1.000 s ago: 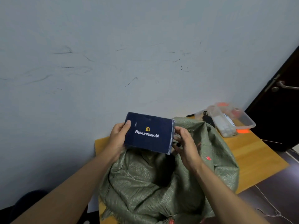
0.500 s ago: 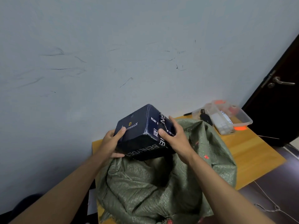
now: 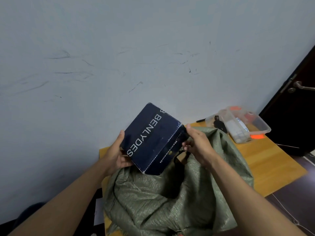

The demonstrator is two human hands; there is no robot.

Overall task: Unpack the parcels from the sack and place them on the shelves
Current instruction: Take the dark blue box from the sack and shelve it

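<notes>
A dark blue box [image 3: 151, 138] with white "BENLYDES" lettering hangs tilted above the open mouth of a green woven sack [image 3: 170, 198]. My left hand [image 3: 117, 152] grips its left lower edge, thumb up the side and fingers underneath. My right hand [image 3: 197, 143] holds the right end of the box, thumb on the top corner, fingers curled round the end face. The sack sits slumped on a wooden table [image 3: 265, 167]; something brown shows in the sack's opening under the box. No shelves are in view.
A clear plastic tub [image 3: 242, 125] with small items stands at the table's back right corner, an orange sticker beside it. A dark door [image 3: 296, 116] with a metal handle is at the right. A scuffed pale wall rises close behind the table.
The box has been turned in my hands: its large lettered face now points up and its small logo face has swung to the lower right. Both hands shifted their grip and stayed over the sack.
</notes>
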